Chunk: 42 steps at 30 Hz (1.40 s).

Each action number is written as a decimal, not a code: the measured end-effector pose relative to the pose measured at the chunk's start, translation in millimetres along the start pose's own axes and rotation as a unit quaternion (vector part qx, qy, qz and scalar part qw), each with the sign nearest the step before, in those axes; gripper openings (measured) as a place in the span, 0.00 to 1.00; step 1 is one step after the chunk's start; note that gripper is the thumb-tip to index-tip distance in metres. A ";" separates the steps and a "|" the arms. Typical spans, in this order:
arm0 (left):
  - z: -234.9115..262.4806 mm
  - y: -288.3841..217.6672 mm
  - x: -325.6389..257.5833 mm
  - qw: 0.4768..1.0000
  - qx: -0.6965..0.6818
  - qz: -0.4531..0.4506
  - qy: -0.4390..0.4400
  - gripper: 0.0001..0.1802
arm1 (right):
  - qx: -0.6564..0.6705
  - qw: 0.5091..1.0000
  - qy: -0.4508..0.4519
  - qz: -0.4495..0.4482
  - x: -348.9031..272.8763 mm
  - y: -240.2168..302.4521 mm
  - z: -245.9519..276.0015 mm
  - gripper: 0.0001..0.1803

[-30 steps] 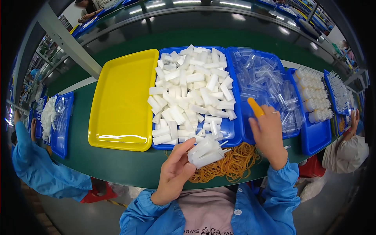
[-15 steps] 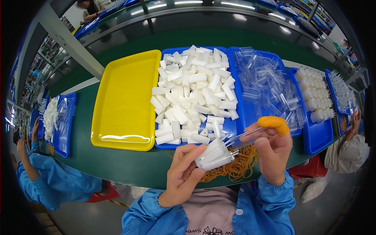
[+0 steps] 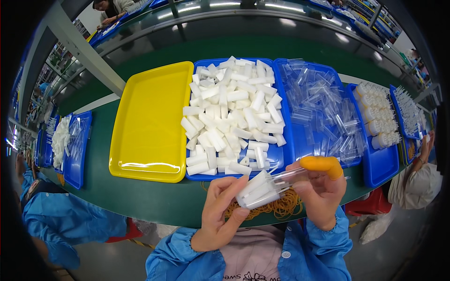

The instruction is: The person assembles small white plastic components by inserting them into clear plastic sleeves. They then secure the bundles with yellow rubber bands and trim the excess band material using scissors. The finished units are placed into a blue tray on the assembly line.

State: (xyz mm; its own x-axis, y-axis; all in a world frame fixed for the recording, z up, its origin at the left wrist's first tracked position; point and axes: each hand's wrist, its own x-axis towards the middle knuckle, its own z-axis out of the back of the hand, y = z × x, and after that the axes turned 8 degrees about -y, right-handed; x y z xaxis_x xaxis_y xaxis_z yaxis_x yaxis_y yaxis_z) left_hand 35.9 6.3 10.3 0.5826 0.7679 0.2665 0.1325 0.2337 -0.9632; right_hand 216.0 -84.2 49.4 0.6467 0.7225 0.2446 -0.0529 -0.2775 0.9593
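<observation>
My left hand point(image 3: 219, 211) is closed around a bundle of white tube-like pieces point(image 3: 257, 191), gripped between thumb and fingers above the table's near edge. Clear plastic shows around part of the bundle. In my right hand point(image 3: 323, 191), which has an orange cover on one finger, is a clear plastic tube point(image 3: 289, 177), pinched between thumb and fingers. The tube's left end overlaps the bundle's right end; whether it goes over a piece or lies in front cannot be made out. Brown rubber bands point(image 3: 280, 209) lie in a loose heap beneath both hands.
A yellow tray point(image 3: 150, 122) lies left of a blue tray point(image 3: 276, 164) heaped with short white cylinders point(image 3: 234, 110). Another blue tray holds clear tubes point(image 3: 323, 103). Further right, a narrow blue tray point(image 3: 380, 168) carries stemmed white bundles point(image 3: 375, 110). Co-workers in blue point(image 3: 70, 215) and pale clothing point(image 3: 412, 185) sit either side.
My right hand has moved slightly down and left, and its tube is less tilted. The tube's end now overlaps the bundle's end, where thin stems showed before.
</observation>
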 end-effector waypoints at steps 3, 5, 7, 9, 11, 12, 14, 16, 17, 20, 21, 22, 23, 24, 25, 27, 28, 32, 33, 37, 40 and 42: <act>-0.4 -4.0 1.7 0.999 -0.007 0.009 0.031 0.24 | -0.013 1.000 -0.006 0.027 -1.5 -1.6 1.5 0.18; 1.3 -5.3 3.0 0.999 -0.011 0.011 0.040 0.24 | -0.002 1.000 -0.002 0.025 0.2 -1.9 0.8 0.18; 2.5 -6.7 3.5 0.999 -0.010 0.008 0.052 0.23 | 0.024 1.000 0.002 0.013 3.3 -3.2 -0.1 0.18; 3.2 -7.7 3.4 0.998 -0.004 -0.001 0.065 0.23 | 0.037 0.999 0.007 0.008 4.5 -3.0 0.3 0.18; 2.3 -6.8 2.6 0.997 -0.008 -0.007 0.070 0.23 | 0.038 0.999 0.014 0.011 4.6 -2.7 1.1 0.17; 1.8 -6.4 2.3 0.997 -0.010 -0.010 0.073 0.23 | 0.041 0.999 0.013 0.004 4.2 -2.8 1.5 0.17; 1.4 -6.7 2.4 0.997 -0.012 -0.012 0.074 0.24 | 0.047 0.999 0.014 -0.009 3.1 -2.8 2.7 0.17; -0.2 -8.9 3.7 0.997 -0.017 -0.008 0.071 0.24 | 0.056 0.998 0.017 -0.008 1.9 -3.5 3.5 0.17; -2.2 -12.1 5.2 0.997 -0.020 -0.004 0.069 0.23 | 0.061 0.998 0.019 -0.008 1.2 -3.9 3.6 0.18; 1.0 -11.7 5.7 0.996 -0.005 -0.024 0.090 0.23 | 0.049 0.999 0.005 0.016 -2.4 1.8 1.3 0.19; 3.6 -11.1 5.7 0.994 0.005 -0.036 0.103 0.22 | 0.054 0.998 0.006 0.016 -3.0 2.6 1.7 0.19; 5.2 -12.8 6.5 0.992 0.016 -0.041 0.116 0.22 | 0.059 0.998 0.007 0.016 -3.7 3.0 2.4 0.19; 6.6 -16.3 8.4 0.990 0.028 -0.047 0.129 0.22 | 0.064 0.998 0.007 0.016 -4.4 3.6 3.0 0.19; 7.5 -19.2 9.9 0.988 0.039 -0.053 0.142 0.21 | 0.061 0.998 0.004 0.017 -5.1 4.6 3.4 0.19; 8.3 -20.5 10.9 0.987 0.045 -0.052 0.147 0.22 | 0.059 0.998 0.001 0.019 -5.6 5.5 3.3 0.19; 9.3 -22.2 11.9 0.985 0.055 -0.051 0.158 0.22 | 0.054 0.998 -0.002 0.021 -6.6 5.5 3.6 0.20; 9.0 -23.1 11.7 0.984 0.060 -0.054 0.158 0.22 | 0.052 0.998 -0.002 0.022 -7.3 5.8 4.3 0.20; 8.8 -30.4 13.3 0.983 0.091 -0.054 0.150 0.22 | 0.036 0.999 -0.011 0.035 -10.4 4.9 4.9 0.20; 8.9 -32.0 14.0 0.983 0.101 -0.051 0.147 0.22 | 0.032 0.999 -0.005 0.029 -10.0 6.0 4.9 0.20; -3.7 -20.6 6.9 0.996 -0.089 0.024 -0.013 0.24 | 0.014 0.999 0.025 -0.019 -4.8 15.3 8.6 0.17; 3.0 1.3 10.5 0.991 -0.130 0.024 -0.006 0.24 | -0.004 0.999 0.038 0.017 5.8 12.9 8.2 0.15; 1.0 7.8 7.3 0.983 -0.163 0.073 -0.034 0.24 | -0.036 0.997 0.058 0.042 10.4 6.5 10.8 0.14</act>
State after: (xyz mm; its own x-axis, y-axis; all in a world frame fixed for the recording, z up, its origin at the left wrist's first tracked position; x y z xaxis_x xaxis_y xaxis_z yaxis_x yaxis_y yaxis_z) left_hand 40.4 14.4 4.8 0.5604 0.8202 0.1149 0.3076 -0.0773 -0.9484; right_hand 230.5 -85.3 56.7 0.5457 0.7683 0.3346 -0.1597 -0.2966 0.9416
